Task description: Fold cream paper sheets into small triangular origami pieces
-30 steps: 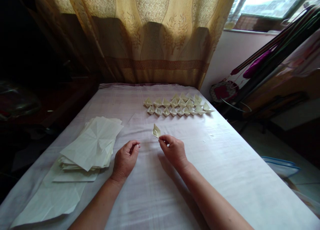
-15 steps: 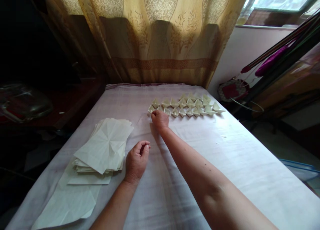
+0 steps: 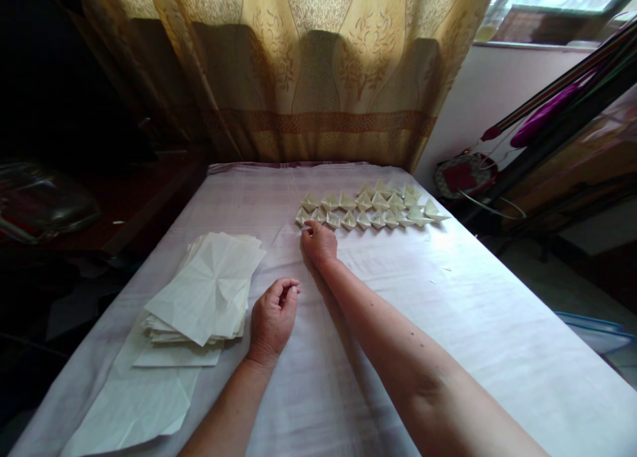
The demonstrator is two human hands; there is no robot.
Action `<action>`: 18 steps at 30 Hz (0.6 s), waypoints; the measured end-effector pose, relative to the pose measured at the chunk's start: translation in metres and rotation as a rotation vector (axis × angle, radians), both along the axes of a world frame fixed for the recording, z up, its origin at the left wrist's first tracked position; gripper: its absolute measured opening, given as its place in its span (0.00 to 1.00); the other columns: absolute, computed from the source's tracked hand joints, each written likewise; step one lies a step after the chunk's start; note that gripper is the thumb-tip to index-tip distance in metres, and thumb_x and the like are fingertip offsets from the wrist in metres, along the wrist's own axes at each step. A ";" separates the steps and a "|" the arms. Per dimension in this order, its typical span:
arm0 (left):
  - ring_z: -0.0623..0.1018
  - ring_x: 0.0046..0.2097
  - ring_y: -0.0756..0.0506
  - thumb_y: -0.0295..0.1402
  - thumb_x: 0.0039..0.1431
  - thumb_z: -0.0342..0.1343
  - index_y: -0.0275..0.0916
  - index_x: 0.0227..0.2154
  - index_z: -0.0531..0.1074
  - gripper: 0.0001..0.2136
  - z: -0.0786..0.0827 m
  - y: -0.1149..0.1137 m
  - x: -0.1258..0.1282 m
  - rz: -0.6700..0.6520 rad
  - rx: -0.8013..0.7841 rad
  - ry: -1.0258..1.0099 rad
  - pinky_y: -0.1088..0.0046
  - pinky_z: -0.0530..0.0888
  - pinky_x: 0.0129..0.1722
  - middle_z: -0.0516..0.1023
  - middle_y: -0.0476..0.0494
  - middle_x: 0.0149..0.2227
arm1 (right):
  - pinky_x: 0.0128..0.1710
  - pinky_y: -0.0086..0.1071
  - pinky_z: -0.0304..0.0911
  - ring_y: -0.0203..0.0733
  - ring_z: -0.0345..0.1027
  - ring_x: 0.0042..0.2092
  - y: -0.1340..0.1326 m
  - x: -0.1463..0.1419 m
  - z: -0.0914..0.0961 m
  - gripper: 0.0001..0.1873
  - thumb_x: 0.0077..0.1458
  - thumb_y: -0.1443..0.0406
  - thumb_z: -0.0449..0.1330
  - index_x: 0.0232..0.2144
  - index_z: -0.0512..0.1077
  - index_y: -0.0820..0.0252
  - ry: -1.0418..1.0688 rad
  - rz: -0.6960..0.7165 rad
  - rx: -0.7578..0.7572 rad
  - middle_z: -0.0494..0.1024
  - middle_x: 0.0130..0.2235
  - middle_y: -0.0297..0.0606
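Note:
Several small folded paper pieces stand in rows near the far right of the cloth-covered surface. My right hand reaches out to the front row's left end, just below a folded piece. Its fingers are bent and slightly apart, with nothing visible held; I cannot tell whether a fingertip touches the paper. Nearer to me, my left hand rests on the cloth with fingers curled in and the thumb against them, and no object shows in it. Left of it lies a stack of creased paper sheets.
Beneath the stack, a larger paper sheet spreads toward the near left edge. White cloth covers the surface. Tiny paper scraps lie at right. A patterned curtain hangs behind, and a bag is beyond the right edge.
My right hand has drawn back slightly from the front row and its fingers have loosened. The left hand has stayed in place. The view has shifted a little.

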State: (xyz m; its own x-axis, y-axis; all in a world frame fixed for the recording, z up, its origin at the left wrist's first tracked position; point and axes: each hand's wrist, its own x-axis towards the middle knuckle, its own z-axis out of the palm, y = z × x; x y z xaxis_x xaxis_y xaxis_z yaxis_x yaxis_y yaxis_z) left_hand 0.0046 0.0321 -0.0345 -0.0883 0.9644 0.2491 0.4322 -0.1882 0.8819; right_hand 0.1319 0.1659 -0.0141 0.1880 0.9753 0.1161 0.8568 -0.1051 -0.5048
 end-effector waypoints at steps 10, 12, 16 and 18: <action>0.81 0.30 0.47 0.38 0.58 0.51 0.41 0.35 0.76 0.11 0.001 0.000 0.000 0.000 -0.002 -0.004 0.73 0.76 0.34 0.82 0.46 0.30 | 0.48 0.33 0.64 0.43 0.73 0.47 -0.019 0.007 -0.006 0.15 0.61 0.65 0.54 0.47 0.77 0.52 -0.013 0.139 0.031 0.80 0.47 0.38; 0.80 0.30 0.47 0.38 0.58 0.51 0.41 0.35 0.75 0.10 0.001 0.000 0.000 -0.001 -0.002 -0.006 0.73 0.76 0.34 0.82 0.46 0.30 | 0.47 0.33 0.64 0.44 0.73 0.47 -0.017 0.007 -0.006 0.14 0.60 0.66 0.55 0.45 0.77 0.53 -0.013 0.148 0.029 0.80 0.47 0.38; 0.80 0.30 0.48 0.37 0.58 0.50 0.41 0.36 0.75 0.10 0.000 0.000 0.000 0.006 -0.003 -0.011 0.74 0.76 0.34 0.82 0.46 0.30 | 0.46 0.34 0.64 0.44 0.73 0.46 -0.019 0.006 -0.005 0.14 0.59 0.67 0.55 0.44 0.78 0.54 -0.002 0.181 0.023 0.80 0.47 0.40; 0.80 0.30 0.48 0.37 0.59 0.50 0.40 0.37 0.75 0.11 0.000 0.000 0.000 0.018 -0.007 -0.017 0.74 0.75 0.34 0.82 0.46 0.31 | 0.46 0.33 0.64 0.44 0.73 0.46 -0.023 0.003 -0.003 0.14 0.59 0.66 0.56 0.45 0.78 0.55 0.012 0.223 0.023 0.80 0.47 0.40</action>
State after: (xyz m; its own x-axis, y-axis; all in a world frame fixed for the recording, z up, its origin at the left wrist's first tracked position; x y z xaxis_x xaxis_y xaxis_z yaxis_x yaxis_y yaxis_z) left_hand 0.0043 0.0320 -0.0340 -0.1096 0.9644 0.2407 0.4200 -0.1746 0.8906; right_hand 0.1353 0.1432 -0.0167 -0.0307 0.9900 0.1375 0.8512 0.0980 -0.5156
